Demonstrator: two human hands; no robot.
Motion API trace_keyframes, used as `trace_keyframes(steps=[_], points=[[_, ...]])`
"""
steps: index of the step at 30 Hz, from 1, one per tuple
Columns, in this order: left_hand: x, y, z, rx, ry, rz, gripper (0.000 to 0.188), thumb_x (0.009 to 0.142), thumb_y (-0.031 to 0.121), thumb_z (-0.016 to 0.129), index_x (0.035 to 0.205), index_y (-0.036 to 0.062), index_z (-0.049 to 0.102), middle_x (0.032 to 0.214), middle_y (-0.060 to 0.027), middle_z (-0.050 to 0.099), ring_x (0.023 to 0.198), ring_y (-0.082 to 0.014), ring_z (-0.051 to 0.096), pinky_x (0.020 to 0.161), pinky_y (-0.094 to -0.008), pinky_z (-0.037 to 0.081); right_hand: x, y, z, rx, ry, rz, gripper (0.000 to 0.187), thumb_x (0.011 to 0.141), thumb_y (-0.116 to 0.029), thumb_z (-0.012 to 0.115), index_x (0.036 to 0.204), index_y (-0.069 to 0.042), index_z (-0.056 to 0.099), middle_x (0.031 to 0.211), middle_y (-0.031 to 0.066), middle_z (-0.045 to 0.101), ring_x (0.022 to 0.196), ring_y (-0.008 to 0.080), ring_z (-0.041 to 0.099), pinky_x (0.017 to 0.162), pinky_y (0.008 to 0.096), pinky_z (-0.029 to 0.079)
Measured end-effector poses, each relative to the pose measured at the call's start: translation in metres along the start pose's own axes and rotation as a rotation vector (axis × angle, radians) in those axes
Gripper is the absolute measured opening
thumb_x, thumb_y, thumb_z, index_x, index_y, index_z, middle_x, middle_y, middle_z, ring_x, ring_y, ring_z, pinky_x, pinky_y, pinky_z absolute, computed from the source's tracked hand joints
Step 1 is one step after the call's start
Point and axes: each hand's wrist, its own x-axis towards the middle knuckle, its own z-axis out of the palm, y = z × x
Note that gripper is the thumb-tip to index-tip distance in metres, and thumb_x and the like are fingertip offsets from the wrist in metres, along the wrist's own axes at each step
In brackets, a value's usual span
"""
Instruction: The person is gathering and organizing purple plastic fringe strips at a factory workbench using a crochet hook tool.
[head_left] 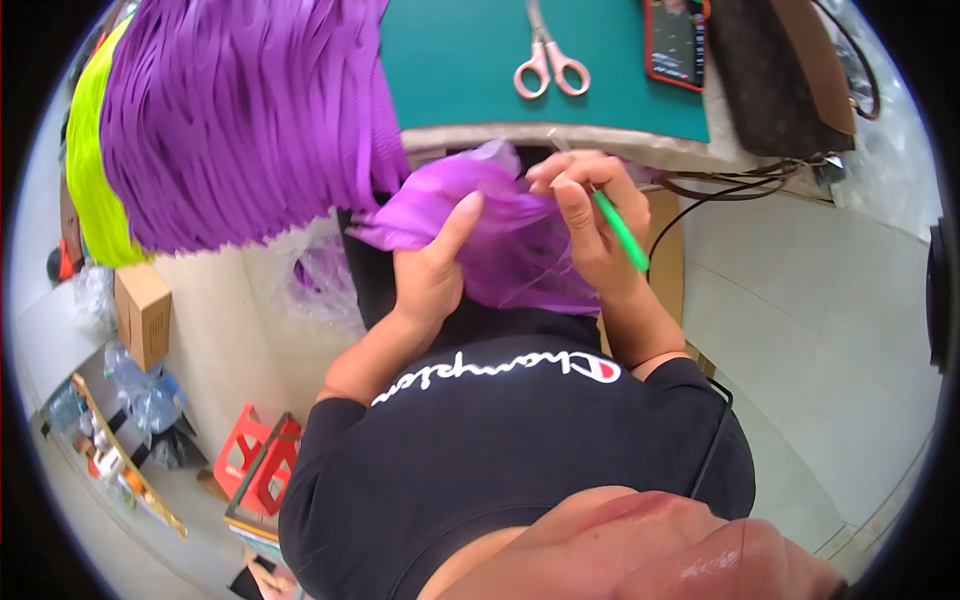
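Far left, yellow-green strips [95,170] hung off the table edge beside a broad curtain of purple strips [250,120]; cardboard box [145,315] and red stool [260,460] sat lower down, loose clear plastic [320,270] under the strips. Left hand [430,270] had the near-left side of the purple bundle [520,250], thumb laid over the top, fingers hidden underneath; looked like a closed, light hold, exact finger gap couldn't be told. Bundle was between the two hands, in front of the torso and just off the table edge, sheer and crumpled, some clear film at its top; blur hid the detail. Scissors [548,70] lay unused on the green mat [450,60] above it. Right hand [605,220] was curled closed around a green-handled tool [620,232], fingertips at the bundle's right edge; couldn't tell if they pinched it too, and the working end wasn't readable. Phone [677,40] and dark bag [785,70] sat further right. My read: step in hand was two-handed handling of the bundle, left steadying, right working the edge. Next move called for a firm left hold and the tool kept off the strips.
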Motion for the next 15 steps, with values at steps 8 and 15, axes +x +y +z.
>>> trace_keyframes(steps=[8, 15], points=[[0.001, -0.004, 0.002, 0.019, -0.02, 0.048, 0.023, 0.089, 0.003, 0.063, 0.111, 0.0002, 0.059, 0.103, -0.0058, 0.064, 0.096, -0.0139, 0.061, 0.087, -0.0285, 0.048, 0.003, 0.013, 0.019, -0.23, -0.057, -0.264, 0.022, 0.082, 0.008, 0.066, 0.085, -0.002, 0.046, 0.096, 0.0195, 0.067, 0.088, 0.024, 0.067, 0.075, 0.0302, 0.053], [-0.001, -0.007, -0.002, 0.136, 0.003, 0.118, 0.018, 0.089, 0.006, 0.064, 0.106, -0.0008, 0.061, 0.101, -0.0049, 0.065, 0.091, -0.0123, 0.061, 0.083, -0.0269, 0.049, 0.005, 0.015, 0.016, -0.291, -0.091, -0.32, 0.023, 0.079, 0.009, 0.068, 0.082, -0.001, 0.048, 0.085, 0.0166, 0.069, 0.078, 0.0252, 0.069, 0.068, 0.0293, 0.054]])
